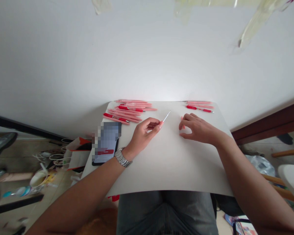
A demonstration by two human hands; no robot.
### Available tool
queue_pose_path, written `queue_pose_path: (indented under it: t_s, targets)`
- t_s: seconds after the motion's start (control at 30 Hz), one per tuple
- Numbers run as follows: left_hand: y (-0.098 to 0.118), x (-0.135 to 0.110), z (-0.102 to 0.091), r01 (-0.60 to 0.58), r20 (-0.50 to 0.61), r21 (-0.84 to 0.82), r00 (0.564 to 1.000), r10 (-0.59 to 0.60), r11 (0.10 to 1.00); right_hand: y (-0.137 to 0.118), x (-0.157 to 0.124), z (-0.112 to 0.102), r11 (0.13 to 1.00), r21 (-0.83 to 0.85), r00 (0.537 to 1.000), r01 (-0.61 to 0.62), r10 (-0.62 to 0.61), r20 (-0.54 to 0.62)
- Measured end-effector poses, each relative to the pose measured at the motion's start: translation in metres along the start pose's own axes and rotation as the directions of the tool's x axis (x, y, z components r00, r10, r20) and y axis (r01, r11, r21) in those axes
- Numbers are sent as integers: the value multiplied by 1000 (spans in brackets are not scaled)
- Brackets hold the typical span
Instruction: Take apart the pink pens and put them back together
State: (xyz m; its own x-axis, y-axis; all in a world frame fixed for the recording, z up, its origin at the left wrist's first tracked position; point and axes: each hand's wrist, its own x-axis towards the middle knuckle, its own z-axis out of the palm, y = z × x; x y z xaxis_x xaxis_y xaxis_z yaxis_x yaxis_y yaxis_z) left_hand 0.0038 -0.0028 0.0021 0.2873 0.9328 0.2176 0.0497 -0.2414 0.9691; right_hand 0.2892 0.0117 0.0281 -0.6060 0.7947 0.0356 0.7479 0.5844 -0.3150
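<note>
My left hand [148,130] is closed in a pinch on a pen refill [166,116], whose thin pale shaft points up and to the right; a bit of pink shows at the fingertips. To its right, my right hand [196,127] hovers low over the table with thumb and index finger apart. A small pink pen part [182,117] shows at its fingertips, partly hidden behind the index finger; whether the fingers touch it is unclear. Several pink pens [126,114] lie in a pile at the table's back left, with red pens [132,108] among them.
More pink pens [199,103] and a red pen [199,109] lie at the back right of the white table [166,169]. A phone [106,143] lies along the left edge. A wall [147,58] stands behind; cables, a box and a cup [38,179] are on the floor left.
</note>
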Motion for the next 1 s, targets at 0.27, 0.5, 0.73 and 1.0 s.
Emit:
queue_pose_path:
  t_s: [0.27, 0.5, 0.73, 1.0]
  targets:
    - [2, 0, 1, 4, -3, 2, 1000, -4, 1000, -2, 1, 3, 1000, -9, 1000, 26, -26, -13]
    - [2, 0, 1, 1, -9, 14, 1000, -1, 1000, 0, 4, 6, 999, -11, 997, 46, -46, -64]
    - [3, 0, 1, 6, 5, 18, 1000, -6, 1000, -3, 4, 6, 994, 91, 988, 62, -48, -149]
    - [5, -1, 3, 71, 36, -15, 997, -70, 997, -15, 6, 8, 953, 267, 961, 142, -69, -268]
